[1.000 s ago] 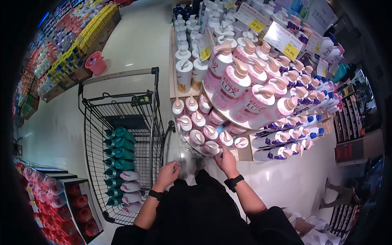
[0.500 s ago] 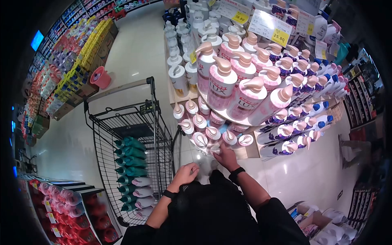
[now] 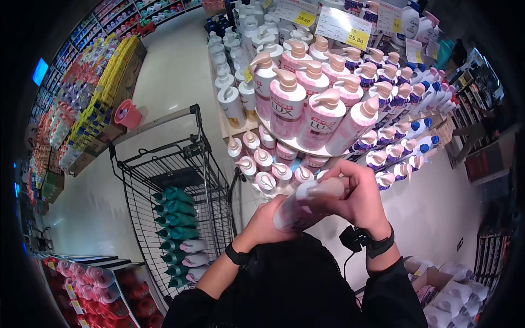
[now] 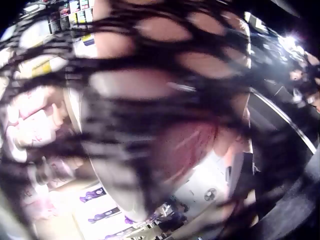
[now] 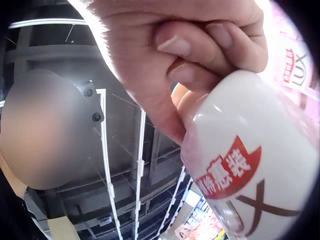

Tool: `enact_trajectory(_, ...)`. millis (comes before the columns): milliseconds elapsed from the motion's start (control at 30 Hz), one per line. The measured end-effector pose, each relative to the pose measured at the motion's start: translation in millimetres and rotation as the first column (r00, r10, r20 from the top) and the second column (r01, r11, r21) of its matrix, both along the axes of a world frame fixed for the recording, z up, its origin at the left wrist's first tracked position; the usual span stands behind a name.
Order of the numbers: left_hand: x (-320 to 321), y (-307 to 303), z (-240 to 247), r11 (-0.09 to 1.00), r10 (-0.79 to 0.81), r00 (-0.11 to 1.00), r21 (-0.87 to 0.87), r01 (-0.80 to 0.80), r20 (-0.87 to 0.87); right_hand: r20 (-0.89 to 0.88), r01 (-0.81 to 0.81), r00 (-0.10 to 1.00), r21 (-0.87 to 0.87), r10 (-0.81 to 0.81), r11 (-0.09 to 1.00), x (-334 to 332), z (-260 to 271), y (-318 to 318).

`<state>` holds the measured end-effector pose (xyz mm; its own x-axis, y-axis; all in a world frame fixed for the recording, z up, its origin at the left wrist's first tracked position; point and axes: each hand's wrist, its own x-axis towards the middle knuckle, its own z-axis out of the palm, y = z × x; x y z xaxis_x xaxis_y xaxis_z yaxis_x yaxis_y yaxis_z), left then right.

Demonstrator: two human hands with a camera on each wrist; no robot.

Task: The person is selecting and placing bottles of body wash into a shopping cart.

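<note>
In the head view, a white and pink pump bottle (image 3: 295, 212) is held tilted in front of the body, its pale pump to the right. My right hand (image 3: 362, 198) grips it at the neck and pump. Around its lower end lies my left hand (image 3: 263, 223), partly hidden behind it. The right wrist view shows curled right fingers (image 5: 200, 47) at the shoulder of the bottle (image 5: 250, 145), above a red label. Dark blurred mesh (image 4: 165, 107) covers much of the left wrist view. Just beyond the hands, similar pump bottles (image 3: 264, 158) stand on a low display tier.
A shopping cart (image 3: 159, 121) at the left carries several green bottles (image 3: 179, 209) and pale ones (image 3: 193, 258). LUX bottles (image 3: 287, 112) fill the upper display tier, under price signs (image 3: 343, 28). Red bottles (image 3: 104, 306) stand at lower left, and a box of white bottles (image 3: 451, 298) at lower right.
My right hand has lifted a pump bottle from the front of the low tier and brought it toward the body. My left hand has moved right and taken hold of its lower end.
</note>
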<state>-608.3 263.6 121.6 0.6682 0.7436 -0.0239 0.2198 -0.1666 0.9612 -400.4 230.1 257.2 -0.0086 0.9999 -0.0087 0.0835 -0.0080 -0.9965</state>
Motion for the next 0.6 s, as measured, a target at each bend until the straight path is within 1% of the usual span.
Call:
enact_trajectory(33,-1,-5,14,0.999,0.036,0.998,0.003,-0.036,0.053,-0.057,0.018,0.998,-0.014,-0.018,1.000,0,9,2)
enact_trajectory(67,-4,-7,25,0.998,0.056,0.994,0.009,-0.057,0.094,-0.061,0.014,0.998,-0.009,-0.014,1.000,-3,10,5)
enact_trajectory(100,-7,-8,23,0.998,0.060,0.994,0.014,-0.061,0.091,-0.063,0.069,0.996,0.033,-0.066,0.997,-8,12,7)
enact_trajectory(133,-12,-8,19,0.998,0.037,0.978,-0.051,-0.027,0.205,-0.067,0.123,0.991,0.075,-0.118,0.990,-12,13,8)
enact_trajectory(167,-17,-8,17,0.994,0.021,0.948,-0.110,0.014,0.317,-0.071,0.120,0.991,0.079,-0.114,0.990,-15,12,6)
enact_trajectory(200,-24,-14,28,0.990,0.042,0.955,-0.144,0.001,0.294,-0.215,0.188,0.963,0.096,-0.164,0.977,-20,9,2)
enact_trajectory(233,-29,-19,38,0.990,0.059,0.956,-0.143,-0.018,0.286,-0.355,0.254,0.912,0.098,-0.204,0.962,-24,5,-1)
enact_trajectory(267,-34,-21,48,0.978,0.108,0.943,-0.206,-0.043,0.315,-0.345,0.252,0.916,0.095,-0.206,0.963,-27,-10,-2)
enact_trajectory(300,-39,-23,57,0.961,0.159,0.926,-0.268,-0.065,0.342,-0.364,0.213,0.914,0.052,-0.180,0.976,-36,-20,-4)
enact_trajectory(367,-51,-27,79,0.957,0.205,0.916,-0.267,-0.114,0.344,-0.337,0.039,0.941,0.001,-0.036,0.999,-51,-56,-12)
enact_trajectory(433,-62,-29,94,0.907,0.275,0.908,-0.398,-0.137,0.316,-0.286,-0.164,0.948,-0.055,0.141,0.985,-61,-63,-22)
enact_trajectory(467,-66,-31,91,0.914,0.291,0.885,-0.380,-0.144,0.363,-0.267,-0.217,0.944,-0.061,0.194,0.974,-67,-64,-27)
enact_trajectory(500,-70,-32,88,0.910,0.307,0.880,-0.382,-0.160,0.362,-0.267,-0.234,0.941,-0.064,0.209,0.970,-73,-64,-27)
enact_trajectory(567,-76,-36,82,0.884,0.374,0.860,-0.415,-0.216,0.347,-0.082,-0.281,0.955,0.055,0.285,0.958,-82,-64,-30)
enact_trajectory(600,-73,-40,85,0.899,0.366,0.854,-0.378,-0.221,0.370,-0.095,-0.334,0.937,0.041,0.336,0.942,-79,-61,-28)
